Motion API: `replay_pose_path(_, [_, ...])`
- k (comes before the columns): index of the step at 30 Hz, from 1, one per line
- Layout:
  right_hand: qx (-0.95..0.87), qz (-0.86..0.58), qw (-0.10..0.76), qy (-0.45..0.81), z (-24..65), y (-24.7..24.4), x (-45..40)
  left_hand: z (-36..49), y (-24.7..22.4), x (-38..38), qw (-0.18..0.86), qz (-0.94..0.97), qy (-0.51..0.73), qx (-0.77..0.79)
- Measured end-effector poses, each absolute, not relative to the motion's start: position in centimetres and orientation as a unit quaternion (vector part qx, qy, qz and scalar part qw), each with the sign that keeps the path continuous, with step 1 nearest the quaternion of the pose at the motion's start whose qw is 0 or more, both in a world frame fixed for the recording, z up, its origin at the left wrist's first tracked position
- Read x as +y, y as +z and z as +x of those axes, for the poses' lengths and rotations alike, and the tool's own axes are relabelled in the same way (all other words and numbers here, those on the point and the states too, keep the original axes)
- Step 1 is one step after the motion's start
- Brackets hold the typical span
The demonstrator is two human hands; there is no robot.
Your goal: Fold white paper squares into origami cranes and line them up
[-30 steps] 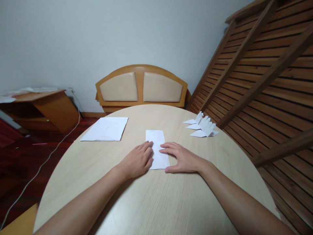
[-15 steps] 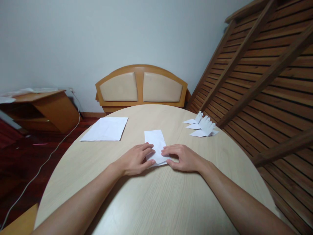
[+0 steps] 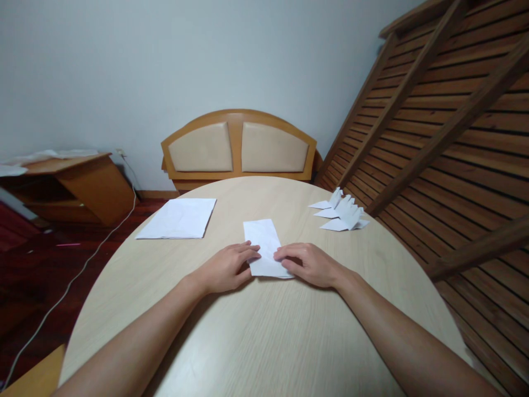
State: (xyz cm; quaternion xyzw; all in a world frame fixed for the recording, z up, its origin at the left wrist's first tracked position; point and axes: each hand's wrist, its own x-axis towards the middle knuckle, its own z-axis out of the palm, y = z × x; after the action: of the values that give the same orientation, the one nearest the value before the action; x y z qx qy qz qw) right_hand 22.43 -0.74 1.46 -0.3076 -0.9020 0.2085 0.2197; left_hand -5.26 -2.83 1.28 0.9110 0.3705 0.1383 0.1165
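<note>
- Round pale wood-grain counter (image 3: 256, 347), glossy patch near side.
- Arched wooden headboard (image 3: 236, 146) beyond far edge; two cream padded panels (image 3: 200, 148) set side by side.
- Pale blue-grey wall (image 3: 248, 55) behind.
- Right: large slatted wooden frame (image 3: 433, 143), dark brown, crossed by thicker beams; appears slanted in view.
- Left: wooden cabinet (image 3: 97, 190), open dark compartment; crumpled white sheeting (image 3: 61, 154) on top.
- Wall socket (image 3: 120, 152) just beside cabinet; pale cable (image 3: 82, 270) winds down across dark red floor (image 3: 45, 281).
- Thin pink strip (image 3: 68, 244) on floor; too small to identify.
- Far left: dark red cloth (image 3: 14, 223), partly cut off.
- Lower left corner: yellowish wooden surface (image 3: 39, 375), mostly out of view.
</note>
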Motion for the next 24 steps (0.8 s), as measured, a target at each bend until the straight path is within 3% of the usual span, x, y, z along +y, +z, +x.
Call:
replay_pose_path(10, [-0.915, -0.293, 0.193, 0.200, 22.8, 0.6, -0.4, -4.9, 1.5, -2.8, 0.154, 0.896, 0.155, 0.385])
replay_pose_path(24, [-0.906, -0.299, 0.223, 0.198, 22.6, 0.8, -0.5, -4.5, 2.4, -3.3, 0.189, 0.888, 0.174, 0.381])
